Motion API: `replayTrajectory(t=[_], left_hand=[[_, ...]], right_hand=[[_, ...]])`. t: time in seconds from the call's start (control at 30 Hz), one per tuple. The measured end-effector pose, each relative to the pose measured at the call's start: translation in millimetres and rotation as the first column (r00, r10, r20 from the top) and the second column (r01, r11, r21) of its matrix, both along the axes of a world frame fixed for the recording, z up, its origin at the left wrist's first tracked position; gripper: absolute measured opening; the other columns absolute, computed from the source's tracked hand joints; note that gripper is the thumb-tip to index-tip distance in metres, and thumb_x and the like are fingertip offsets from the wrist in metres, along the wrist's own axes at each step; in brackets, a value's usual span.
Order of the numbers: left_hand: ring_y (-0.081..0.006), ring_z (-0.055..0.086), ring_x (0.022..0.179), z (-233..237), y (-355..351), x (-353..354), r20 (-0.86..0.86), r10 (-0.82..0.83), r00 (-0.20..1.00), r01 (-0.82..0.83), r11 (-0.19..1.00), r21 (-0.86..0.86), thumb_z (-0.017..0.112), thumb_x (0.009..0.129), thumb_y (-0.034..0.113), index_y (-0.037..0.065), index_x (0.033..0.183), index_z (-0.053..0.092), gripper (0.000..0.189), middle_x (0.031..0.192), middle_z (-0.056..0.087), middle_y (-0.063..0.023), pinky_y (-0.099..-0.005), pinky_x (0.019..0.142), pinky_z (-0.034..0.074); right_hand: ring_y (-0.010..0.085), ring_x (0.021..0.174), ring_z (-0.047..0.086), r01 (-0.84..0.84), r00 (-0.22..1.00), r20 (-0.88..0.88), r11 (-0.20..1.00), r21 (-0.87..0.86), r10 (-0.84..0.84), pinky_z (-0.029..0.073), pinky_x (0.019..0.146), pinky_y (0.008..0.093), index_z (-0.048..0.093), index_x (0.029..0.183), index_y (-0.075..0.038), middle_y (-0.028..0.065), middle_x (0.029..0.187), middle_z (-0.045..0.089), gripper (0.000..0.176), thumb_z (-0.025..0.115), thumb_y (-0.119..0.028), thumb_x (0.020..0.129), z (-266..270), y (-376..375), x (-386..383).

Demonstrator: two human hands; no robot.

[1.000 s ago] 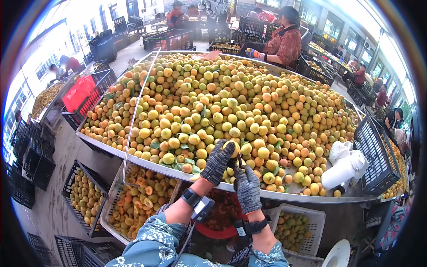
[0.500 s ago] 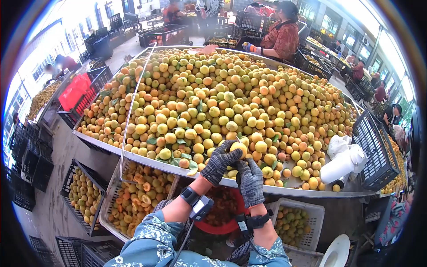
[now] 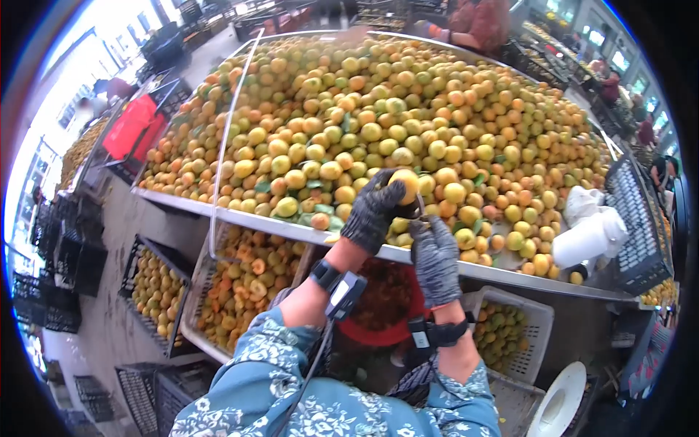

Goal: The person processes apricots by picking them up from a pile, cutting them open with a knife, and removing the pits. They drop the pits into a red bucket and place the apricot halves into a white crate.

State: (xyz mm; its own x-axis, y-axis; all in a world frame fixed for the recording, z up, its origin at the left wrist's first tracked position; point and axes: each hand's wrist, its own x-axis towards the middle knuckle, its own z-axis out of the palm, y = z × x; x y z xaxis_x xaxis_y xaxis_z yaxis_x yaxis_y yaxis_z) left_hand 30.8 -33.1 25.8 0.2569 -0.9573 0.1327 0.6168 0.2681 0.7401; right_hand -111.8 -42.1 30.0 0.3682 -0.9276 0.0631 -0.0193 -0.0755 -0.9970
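My left hand (image 3: 373, 216), in a dark grey knit glove, grips a yellow-orange apricot (image 3: 405, 185) over the front edge of a table heaped with apricots (image 3: 364, 131). Close beside it, my right hand (image 3: 435, 258) in a similar glove has its fingers pinched round a thin metal tool (image 3: 421, 207), whose upper end meets the fruit's right side. The tool's exact kind is too small to make out. Below both hands sits a red basin (image 3: 375, 336) with brownish, wet-looking contents.
Under the table's metal rim (image 3: 342, 244) stand a pale crate of split apricots (image 3: 251, 273), a black crate (image 3: 178, 268) and a white basket (image 3: 539, 328) of greener fruit. A white jug (image 3: 586, 244) and another black crate (image 3: 641, 218) occupy the right end. A person (image 3: 477, 25) is across the table.
The view has tilted down and shifted left. The apricot has turned in my left hand, and the metal tool now shows at its right side instead of above it.
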Motion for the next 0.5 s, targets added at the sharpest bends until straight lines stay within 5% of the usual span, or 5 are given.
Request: replayTrajectory(t=[0.2, 0.3, 0.33, 0.47, 0.5], left_hand=[[-0.0193, 0.064, 0.089, -4, -2, 1, -0.127, -0.047, 0.991, 0.049, 0.999, 0.013, 0.062, 0.09, 0.035, 0.005, 0.114, 0.053, 0.04, 0.101, 0.06, -0.0074, -0.0343, 0.078, 0.056], [-0.0151, 0.058, 0.098, 3, 3, -12, -0.075, -0.07, 0.995, 0.074, 0.996, 0.044, 0.058, 0.094, 0.03, 0.007, 0.118, 0.054, 0.033, 0.106, 0.06, -0.0042, -0.03, 0.086, 0.049], [-0.0144, 0.058, 0.097, -6, 2, -24, -0.207, -0.047, 0.977, 0.072, 0.991, 0.115, 0.058, 0.094, 0.032, 0.007, 0.119, 0.055, 0.036, 0.108, 0.06, -0.0033, -0.0286, 0.087, 0.048], [-0.0153, 0.058, 0.097, -11, 1, -23, -0.245, -0.105, 0.964, 0.147, 0.976, 0.159, 0.059, 0.093, 0.034, 0.006, 0.117, 0.055, 0.037, 0.107, 0.06, -0.0044, -0.029, 0.086, 0.048], [-0.0159, 0.058, 0.096, -9, 1, -23, -0.238, -0.092, 0.967, 0.14, 0.971, 0.193, 0.059, 0.093, 0.035, 0.006, 0.116, 0.055, 0.038, 0.106, 0.06, -0.0052, -0.0295, 0.086, 0.048]], right_hand=[[0.0023, 0.055, 0.044, 0.03, 0.996, -0.078, 0.997, -0.068, -0.035, 0.034, 0.047, 0.019, 0.059, 0.096, -0.002, -0.004, 0.068, 0.051, 0.016, 0.06, -0.017, 0.092, 2, 3, 3], [0.0022, 0.058, 0.045, 0.035, 0.999, -0.011, 0.999, -0.003, -0.035, 0.036, 0.049, 0.0186, 0.059, 0.107, 0.0, -0.0036, 0.075, 0.055, 0.021, 0.057, -0.017, 0.094, -6, -1, 5], [0.0022, 0.059, 0.045, 0.057, 0.997, 0.042, 0.998, -0.012, -0.057, 0.037, 0.05, 0.0184, 0.059, 0.11, 0.0, -0.0036, 0.077, 0.056, 0.022, 0.056, -0.016, 0.094, -9, -2, 7], [0.0009, 0.061, 0.042, 0.042, 0.998, 0.037, 0.998, 0.042, -0.044, 0.037, 0.051, 0.017, 0.057, 0.118, 0.001, -0.0043, 0.081, 0.056, 0.028, 0.054, -0.016, 0.096, -18, -8, 3], [0.009, 0.063, 0.054, 0.045, 0.998, -0.053, 0.999, -0.029, -0.046, 0.045, 0.055, 0.0233, 0.057, 0.116, 0.003, 0.0022, 0.084, 0.063, 0.031, 0.056, -0.018, 0.094, -16, -9, 1]])
